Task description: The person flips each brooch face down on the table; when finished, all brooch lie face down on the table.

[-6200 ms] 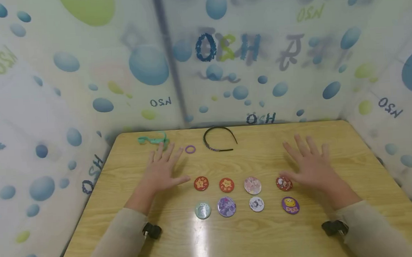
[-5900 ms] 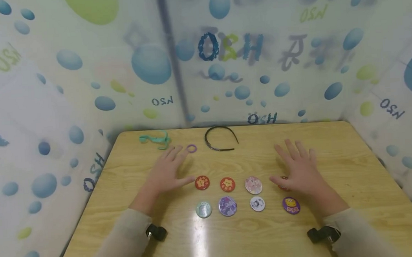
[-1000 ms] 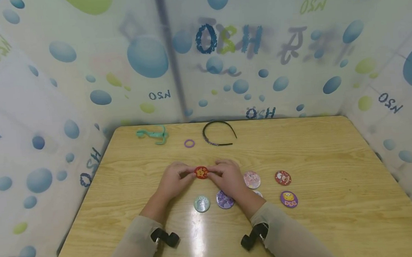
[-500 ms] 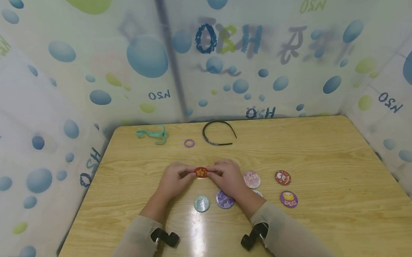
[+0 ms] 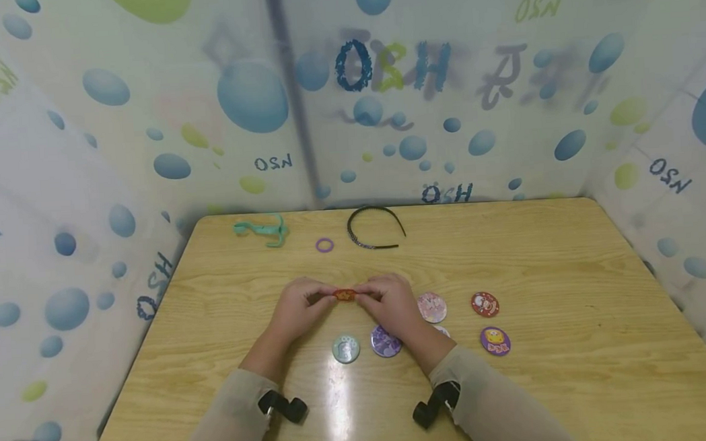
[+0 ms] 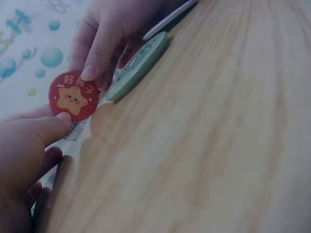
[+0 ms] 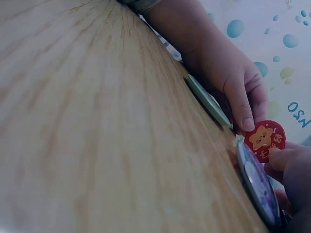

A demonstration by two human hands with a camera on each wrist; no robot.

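Observation:
A round red pin badge with a yellow smiling star (image 6: 70,99) is held up on edge between both hands, its printed face turned toward the person. My left hand (image 5: 300,308) pinches one side of its rim between thumb and fingers. On the opposite side, my right hand (image 5: 391,306) pinches it the same way. In the head view the badge (image 5: 345,295) shows as a narrow oval. Below the hands lie a mint green badge (image 5: 345,349) and a purple badge (image 5: 386,342), the latter partly covered by the right hand. A white badge (image 5: 441,331) peeks out beside the right wrist.
To the right lie a pink badge (image 5: 432,307), a red badge with a white figure (image 5: 485,304) and a purple-and-yellow one (image 5: 495,340). Along the back of the wooden table (image 5: 543,249) are a teal clip-like item (image 5: 262,231), a purple ring (image 5: 325,245) and a black headband (image 5: 354,237).
Both hands, earlier spread open over the table, have come together and taken hold of the red star badge. Over the last second the badge has tilted more upright; the hands stay in place.

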